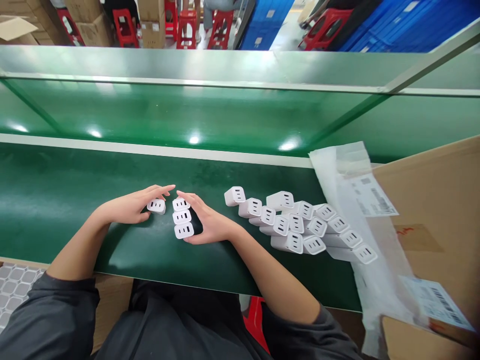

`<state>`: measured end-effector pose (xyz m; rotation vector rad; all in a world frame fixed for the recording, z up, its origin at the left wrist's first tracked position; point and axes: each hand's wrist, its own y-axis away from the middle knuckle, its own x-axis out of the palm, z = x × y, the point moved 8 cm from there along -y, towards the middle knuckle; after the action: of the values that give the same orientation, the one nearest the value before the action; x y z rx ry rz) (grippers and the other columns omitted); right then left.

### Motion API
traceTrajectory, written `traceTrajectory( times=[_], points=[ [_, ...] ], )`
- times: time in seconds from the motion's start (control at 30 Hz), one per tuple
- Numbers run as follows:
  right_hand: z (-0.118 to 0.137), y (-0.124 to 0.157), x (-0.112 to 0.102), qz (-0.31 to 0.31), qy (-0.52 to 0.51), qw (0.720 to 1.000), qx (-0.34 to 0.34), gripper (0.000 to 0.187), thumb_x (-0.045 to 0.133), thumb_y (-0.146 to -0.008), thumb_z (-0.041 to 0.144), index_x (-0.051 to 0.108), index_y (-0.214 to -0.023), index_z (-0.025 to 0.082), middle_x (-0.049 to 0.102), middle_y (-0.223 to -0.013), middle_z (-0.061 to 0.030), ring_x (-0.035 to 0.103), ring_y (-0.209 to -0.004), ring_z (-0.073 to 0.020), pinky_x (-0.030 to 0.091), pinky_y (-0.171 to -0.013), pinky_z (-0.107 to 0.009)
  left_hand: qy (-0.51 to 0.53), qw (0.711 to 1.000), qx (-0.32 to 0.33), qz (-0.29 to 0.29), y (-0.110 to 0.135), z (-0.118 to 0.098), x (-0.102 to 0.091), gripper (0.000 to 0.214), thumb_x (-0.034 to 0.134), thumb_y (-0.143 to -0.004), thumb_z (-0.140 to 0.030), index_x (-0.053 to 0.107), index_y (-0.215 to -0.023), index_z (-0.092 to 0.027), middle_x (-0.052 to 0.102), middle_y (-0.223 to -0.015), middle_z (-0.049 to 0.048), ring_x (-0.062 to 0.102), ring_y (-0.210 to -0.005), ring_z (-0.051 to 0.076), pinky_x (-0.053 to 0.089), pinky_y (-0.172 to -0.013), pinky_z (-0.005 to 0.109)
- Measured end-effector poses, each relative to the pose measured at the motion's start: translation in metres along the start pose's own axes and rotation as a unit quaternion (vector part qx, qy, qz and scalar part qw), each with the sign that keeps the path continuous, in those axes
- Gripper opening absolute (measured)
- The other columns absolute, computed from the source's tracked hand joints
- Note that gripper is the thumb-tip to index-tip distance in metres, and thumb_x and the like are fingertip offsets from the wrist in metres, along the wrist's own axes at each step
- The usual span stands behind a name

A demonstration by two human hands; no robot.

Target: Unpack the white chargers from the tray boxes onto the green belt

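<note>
My left hand [131, 205] curves around a single white USB wall charger [156, 206], thumb on the near side and index finger stretched out beyond it. The charger's port face is turned up toward me. Just to the right, my right hand [212, 220] spans a short column of three white chargers [182, 217], its fingertips at the far end and its thumb at the near end. A narrow gap separates the lone charger from this column. Farther right stands a loose group of several more white chargers [296, 223], ports facing up and tilted.
The green work surface [165, 260] has a raised ledge and a metal-framed panel [225, 115] behind it. On the right, a cardboard box [431, 200] and a translucent plastic bag [348, 175] overlap the surface. Red stools [186, 30] and blue crates [266, 25] stand beyond.
</note>
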<state>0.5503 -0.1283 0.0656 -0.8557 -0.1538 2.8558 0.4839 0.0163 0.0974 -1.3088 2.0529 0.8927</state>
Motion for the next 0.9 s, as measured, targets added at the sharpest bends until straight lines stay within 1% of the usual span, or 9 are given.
traceTrajectory(
  times=[0.1, 0.17, 0.23, 0.3, 0.37, 0.47, 0.6, 0.77, 0.9],
  points=[
    [-0.001, 0.003, -0.001, 0.028, -0.013, 1.0, 0.008, 0.116, 0.078, -0.069, 0.024, 0.003, -0.157, 0.027, 0.028, -0.152, -0.0144, 0.032, -0.141, -0.0302, 0.031, -0.116, -0.05, 0.075, 0.996, 0.042, -0.014, -0.009, -0.002, 0.003, 0.081, 0.044, -0.082, -0.005, 0.019, -0.155, -0.029, 0.058, -0.13, 0.0063, 0.056, -0.118, 0.017, 0.045, -0.102, 0.031],
    [0.0, 0.004, -0.001, 0.044, -0.024, 0.999, 0.002, 0.117, 0.078, -0.068, 0.024, 0.002, -0.157, 0.027, 0.029, -0.153, -0.014, 0.033, -0.14, -0.0298, 0.031, -0.116, -0.049, 0.113, 0.99, 0.068, -0.037, -0.014, -0.002, 0.005, 0.076, 0.042, -0.084, -0.006, 0.024, -0.154, -0.028, 0.06, -0.127, 0.0067, 0.056, -0.118, 0.017, 0.044, -0.104, 0.033],
    [0.002, 0.005, 0.0, 0.062, -0.032, 0.998, -0.005, 0.118, 0.079, -0.067, 0.024, 0.002, -0.157, 0.027, 0.03, -0.153, -0.0135, 0.035, -0.139, -0.0294, 0.031, -0.115, -0.049, 0.134, 0.986, 0.069, -0.07, -0.017, 0.001, 0.003, 0.07, 0.041, -0.086, -0.007, 0.029, -0.151, -0.027, 0.056, -0.135, 0.0085, 0.055, -0.122, 0.019, 0.044, -0.106, 0.036],
    [0.003, 0.006, 0.001, 0.076, -0.034, 0.997, -0.007, 0.118, 0.079, -0.067, 0.025, 0.002, -0.157, 0.026, 0.031, -0.153, -0.0136, 0.035, -0.139, -0.0293, 0.03, -0.116, -0.049, 0.142, 0.985, 0.045, -0.09, -0.017, 0.007, 0.001, 0.068, 0.041, -0.087, -0.009, 0.029, -0.151, -0.027, 0.049, -0.144, 0.0097, 0.053, -0.126, 0.021, 0.044, -0.107, 0.039],
    [0.003, 0.006, 0.002, 0.085, -0.033, 0.996, -0.008, 0.118, 0.08, -0.068, 0.026, 0.004, -0.157, 0.024, 0.033, -0.152, -0.0141, 0.034, -0.14, -0.0292, 0.029, -0.117, -0.048, 0.144, 0.986, 0.032, -0.075, -0.014, 0.009, 0.0, 0.074, 0.043, -0.085, -0.009, 0.024, -0.153, -0.028, 0.045, -0.149, 0.0098, 0.049, -0.132, 0.023, 0.042, -0.11, 0.042],
    [0.004, 0.006, 0.003, 0.092, -0.035, 0.995, -0.014, 0.118, 0.08, -0.068, 0.025, 0.004, -0.157, 0.023, 0.034, -0.153, -0.0142, 0.034, -0.141, -0.0287, 0.027, -0.117, -0.047, 0.143, 0.988, 0.058, -0.027, -0.011, 0.002, 0.003, 0.087, 0.052, -0.08, -0.011, 0.014, -0.156, -0.028, 0.035, -0.157, 0.0101, 0.035, -0.144, 0.026, 0.035, -0.116, 0.046],
    [0.004, 0.006, 0.004, 0.099, -0.028, 0.995, -0.019, 0.12, 0.081, -0.067, 0.024, 0.003, -0.158, 0.025, 0.027, -0.158, -0.0132, 0.028, -0.145, -0.0289, 0.025, -0.119, -0.047, 0.147, 0.986, 0.082, 0.008, -0.015, -0.007, 0.014, 0.094, 0.059, -0.078, -0.013, 0.009, -0.157, -0.027, 0.028, -0.16, 0.0115, 0.031, -0.146, 0.027, 0.029, -0.119, 0.047],
    [0.005, 0.006, 0.006, 0.105, -0.021, 0.994, -0.036, 0.12, 0.081, -0.068, 0.025, 0.002, -0.158, 0.025, 0.019, -0.163, -0.0122, 0.013, -0.151, -0.0294, 0.016, -0.123, -0.048, 0.172, 0.981, 0.088, 0.014, -0.025, -0.011, 0.028, 0.1, 0.059, -0.075, -0.01, 0.005, -0.157, -0.025, 0.025, -0.161, 0.0132, 0.026, -0.149, 0.027, 0.026, -0.12, 0.048],
    [0.004, 0.006, 0.004, 0.104, -0.03, 0.994, -0.025, 0.117, 0.08, -0.07, 0.026, 0.003, -0.158, 0.023, 0.019, -0.163, -0.0131, 0.016, -0.151, -0.0284, 0.018, -0.123, -0.045, 0.2, 0.975, 0.097, 0.018, -0.025, -0.01, 0.028, 0.102, 0.058, -0.075, -0.01, 0.001, -0.157, -0.026, 0.025, -0.16, 0.0131, 0.026, -0.148, 0.027, 0.027, -0.119, 0.047]
  ],
)
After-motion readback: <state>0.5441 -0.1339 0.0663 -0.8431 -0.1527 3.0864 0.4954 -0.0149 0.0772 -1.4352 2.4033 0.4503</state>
